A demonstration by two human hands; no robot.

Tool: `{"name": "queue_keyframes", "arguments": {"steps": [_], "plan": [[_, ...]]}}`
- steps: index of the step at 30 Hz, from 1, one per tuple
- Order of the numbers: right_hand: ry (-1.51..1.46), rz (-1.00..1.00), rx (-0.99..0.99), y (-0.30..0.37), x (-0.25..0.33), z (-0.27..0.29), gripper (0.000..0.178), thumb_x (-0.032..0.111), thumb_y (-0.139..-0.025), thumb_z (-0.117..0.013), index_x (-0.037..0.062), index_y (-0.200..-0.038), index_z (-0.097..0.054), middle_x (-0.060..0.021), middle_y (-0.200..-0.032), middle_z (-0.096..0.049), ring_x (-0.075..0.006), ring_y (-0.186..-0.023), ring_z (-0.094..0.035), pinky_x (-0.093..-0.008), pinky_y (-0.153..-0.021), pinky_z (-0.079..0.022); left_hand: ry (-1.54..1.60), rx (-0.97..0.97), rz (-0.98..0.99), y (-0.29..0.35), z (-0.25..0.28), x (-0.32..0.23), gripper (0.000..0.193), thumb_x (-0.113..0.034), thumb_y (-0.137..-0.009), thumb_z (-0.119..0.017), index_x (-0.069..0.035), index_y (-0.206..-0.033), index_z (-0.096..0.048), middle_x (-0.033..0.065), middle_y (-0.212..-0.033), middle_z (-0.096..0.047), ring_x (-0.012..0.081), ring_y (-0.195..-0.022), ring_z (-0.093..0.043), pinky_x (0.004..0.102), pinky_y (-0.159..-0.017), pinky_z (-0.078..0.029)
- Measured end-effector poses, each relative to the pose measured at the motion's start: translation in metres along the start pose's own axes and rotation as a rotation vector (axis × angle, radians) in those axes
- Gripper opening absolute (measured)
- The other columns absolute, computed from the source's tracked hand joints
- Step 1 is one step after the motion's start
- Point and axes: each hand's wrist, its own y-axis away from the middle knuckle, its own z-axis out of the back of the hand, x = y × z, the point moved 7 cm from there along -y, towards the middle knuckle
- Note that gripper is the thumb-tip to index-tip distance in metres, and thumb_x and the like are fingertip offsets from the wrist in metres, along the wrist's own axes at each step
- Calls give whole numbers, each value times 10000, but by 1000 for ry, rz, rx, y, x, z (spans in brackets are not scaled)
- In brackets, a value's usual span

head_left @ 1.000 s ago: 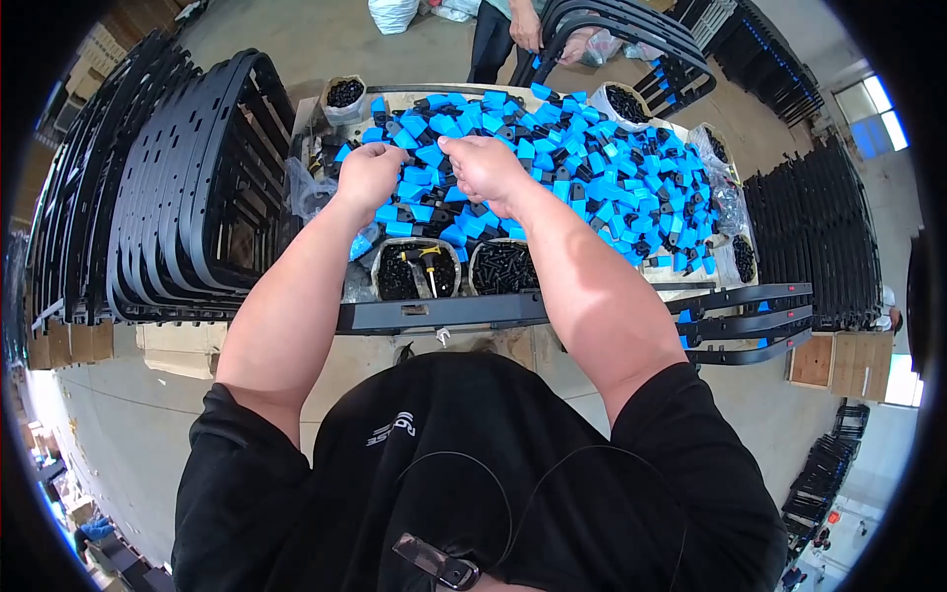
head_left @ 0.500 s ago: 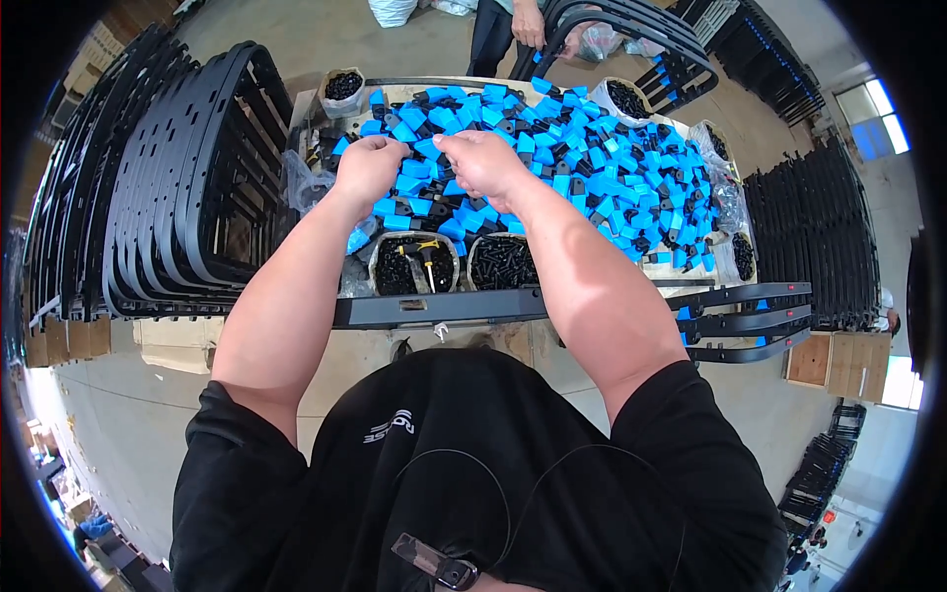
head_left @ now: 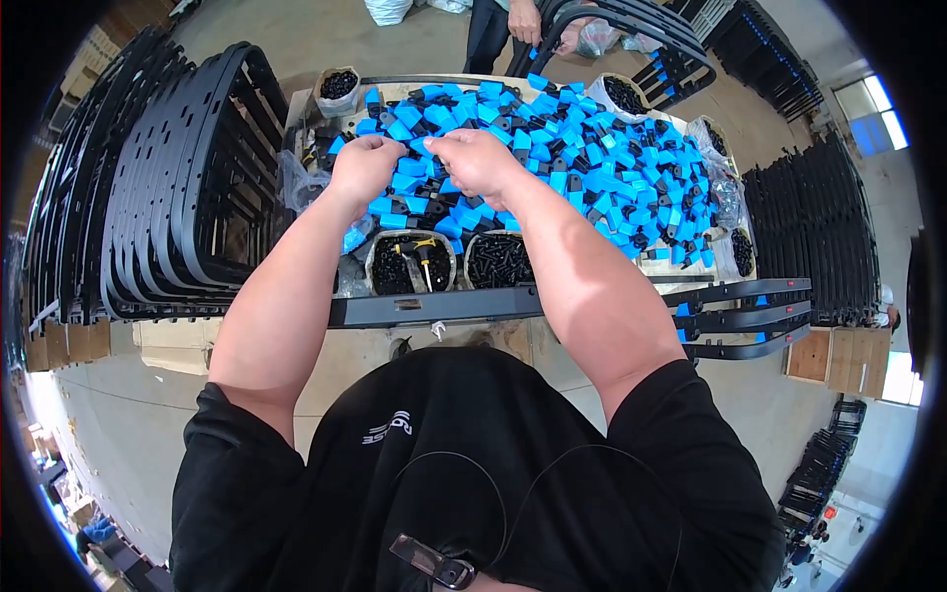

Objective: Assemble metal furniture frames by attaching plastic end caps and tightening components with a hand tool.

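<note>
A broad heap of blue-and-black plastic pieces (head_left: 631, 183) covers most of the worktable. Over its left near part my two hands work close together, their fingertips a short gap apart. My left hand (head_left: 363, 170) is closed in a pinch, and whatever it holds is hidden. My right hand (head_left: 480, 163) has its fingers curled and its thumb pressed by a blue plastic piece (head_left: 420, 149), which it seems to grip. Nearer me stand a tub of small black parts (head_left: 390, 266) with a yellow-and-black-handled tool (head_left: 424, 252) on top and a tub of black screws (head_left: 500, 260).
A dark metal rail (head_left: 434, 308) runs along the table's near edge. Black frames (head_left: 178, 178) are stacked at the left, with more frames (head_left: 745, 321) at the right. More tubs, such as one at the back left (head_left: 338, 91), ring the heap. Another person's hand (head_left: 524, 20) is at the far side.
The whole view has shifted very slightly. Both my hands stay over the same part of the heap, the right thumb edging a little left. The other person's hand has moved slightly.
</note>
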Motion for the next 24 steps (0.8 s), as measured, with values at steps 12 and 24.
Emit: {"name": "queue_keyframes", "arguments": {"steps": [12,24], "plan": [[-436,-122,-73,-17,-22,16,103,57,-955,-588,-11,-1032,-600,-113,-935,-594,-219,-770,-606,-381,-630,-533,48,-25,-71,2,3,-8,219,-218,-932,-678,-19,-1013,-721,-29,-811,-604,70,-702,-501,255,-630,-404],[-438,-55,-395,-5,-1,50,336,368,-1030,-570,82,-854,-566,9,-694,-467,-126,-606,-433,-322,-526,-343,-439,211,-223,-8,-31,-49,354,-273,-894,-687,-13,-1134,-704,124,-962,-736,254,-826,-692,372,-760,-551]]}}
